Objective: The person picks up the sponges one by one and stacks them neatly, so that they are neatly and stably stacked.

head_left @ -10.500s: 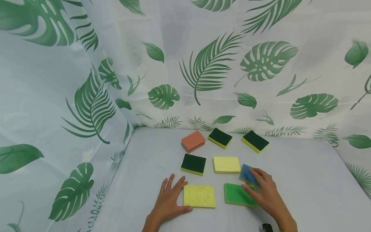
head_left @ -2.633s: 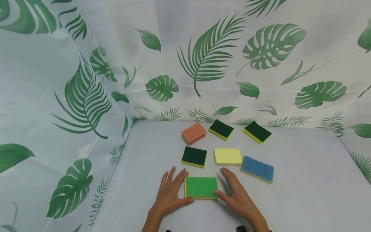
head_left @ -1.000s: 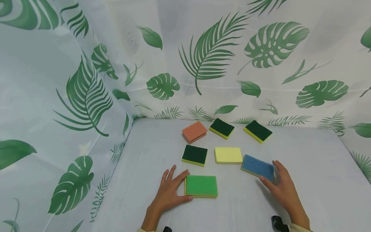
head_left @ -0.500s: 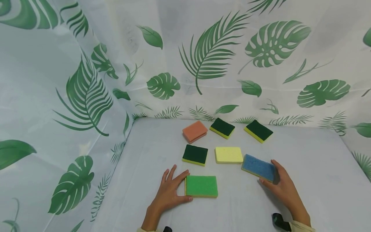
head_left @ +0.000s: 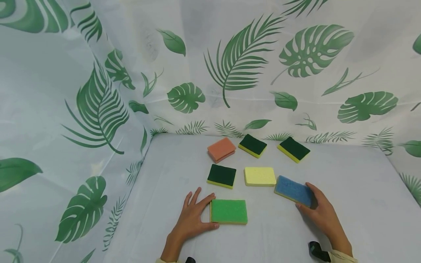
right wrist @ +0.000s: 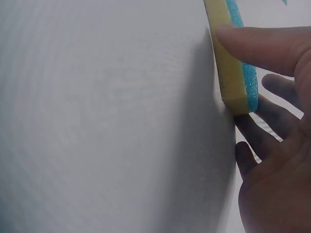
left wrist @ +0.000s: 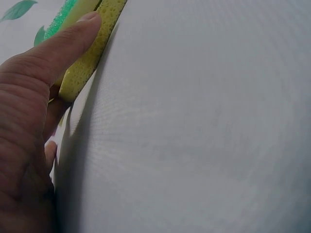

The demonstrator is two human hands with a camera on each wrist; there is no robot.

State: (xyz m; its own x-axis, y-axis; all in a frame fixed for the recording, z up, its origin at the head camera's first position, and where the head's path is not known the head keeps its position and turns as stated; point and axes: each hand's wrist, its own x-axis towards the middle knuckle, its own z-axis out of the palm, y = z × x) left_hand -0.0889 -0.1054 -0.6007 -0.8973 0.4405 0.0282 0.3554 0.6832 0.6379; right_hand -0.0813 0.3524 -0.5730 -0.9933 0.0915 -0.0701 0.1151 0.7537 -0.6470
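Blue sponge (head_left: pixel 292 190) is lying right of centre in the lower half of the head view, and we are pinching its right end with our right hand (head_left: pixel 323 215). A few seconds ago that hand was hovering beside the green sponge (head_left: pixel 228 211); now it is reaching farther right. The blue sponge is keeping nearly its old place, its left end sitting just beside the pale yellow sponge (head_left: pixel 260 176). Compared with the earliest frame, the green sponge is lying farther left, at lower centre, where our left hand (head_left: pixel 190 223) is holding its spot.

At the upper left of the left wrist view, we are seeing the green sponge resting on a porous yellow sponge (left wrist: pixel 80 77), whose end our left thumb and fingers are gripping.

At the upper right of the right wrist view, our thumb is pressing the blue sponge's yellow layer, fingers reaching behind; whether it is touching the table (right wrist: pixel 97 121), we are not able to tell.
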